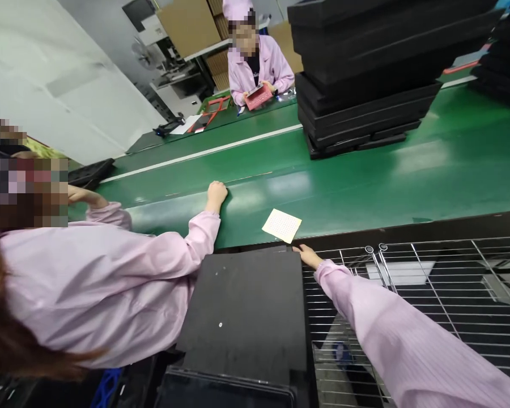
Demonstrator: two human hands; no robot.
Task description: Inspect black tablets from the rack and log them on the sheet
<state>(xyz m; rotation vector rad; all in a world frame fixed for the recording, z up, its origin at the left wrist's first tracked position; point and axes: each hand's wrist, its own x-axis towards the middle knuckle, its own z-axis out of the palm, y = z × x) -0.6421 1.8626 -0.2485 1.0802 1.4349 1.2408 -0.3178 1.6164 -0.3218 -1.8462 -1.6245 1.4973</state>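
Green worktop (246,224) runs across the view, w/ a dark grey panel (246,306) at its near edge, lying flat just below it, btwn a co-worker on the L (106,294) and a wire rack (340,323) on the R. R hand (308,256) is at the panel's far R corner, fingertips up against the edge; can't tell if it's gripping or just touching. L hand is out of shot, so can't tell its state. Fwd of the R hand, v. near, a pale yellow sheet w/ a grid of small marks (282,225) lies on the green by the edge. Panel's L side is hemmed in by the co-worker's pink sleeve; their loosely closed hand (216,195) rests on the green, L of the sheet. A black tray (225,391) sits at the panel's near end, partly cut off by the frame. Rack is under & beside the R forearm, w/ a white item (402,272) showing thru the wires. Tall black stack (365,85) stands on the green, far R, hiding part of the opp. side; 2nd dark stack (504,68) beyond it. Opp. person in pink (261,62) holds a red item (259,97) w/ both hands. Behind: fan (141,54) & big carton (191,25), L of that person.
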